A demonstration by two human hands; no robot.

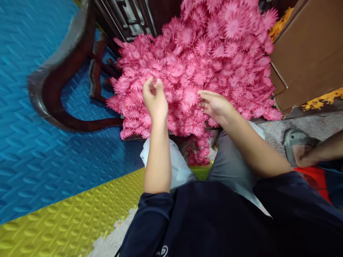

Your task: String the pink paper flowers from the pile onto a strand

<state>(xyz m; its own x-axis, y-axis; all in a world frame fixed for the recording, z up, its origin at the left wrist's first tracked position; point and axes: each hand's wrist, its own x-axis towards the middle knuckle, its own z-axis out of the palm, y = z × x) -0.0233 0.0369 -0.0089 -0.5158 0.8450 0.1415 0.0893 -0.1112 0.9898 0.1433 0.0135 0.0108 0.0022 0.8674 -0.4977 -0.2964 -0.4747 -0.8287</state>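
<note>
A wide heap of pink artificial flowers (214, 67) with thin pointed petals lies in front of me. Over its left part is my left hand (155, 98), thumb and fingers curled toward each other. Whatever is between those fingertips blends into the pink behind them. My right hand (215, 106) comes in from the right, its fingers closed at the petal edge of a lighter pink flower (192, 96), which faces up. The two hands are apart, with loose flowers between and beneath them.
A dark curved wooden armrest (50, 89) stands at left over blue matting (102, 157) with a yellow mat (80, 210). A brown cardboard box (308, 50) is at right, near orange strands (321, 100). Another person's sandalled foot (300, 148) is at far right. More pink pieces (199, 148) lie between my knees.
</note>
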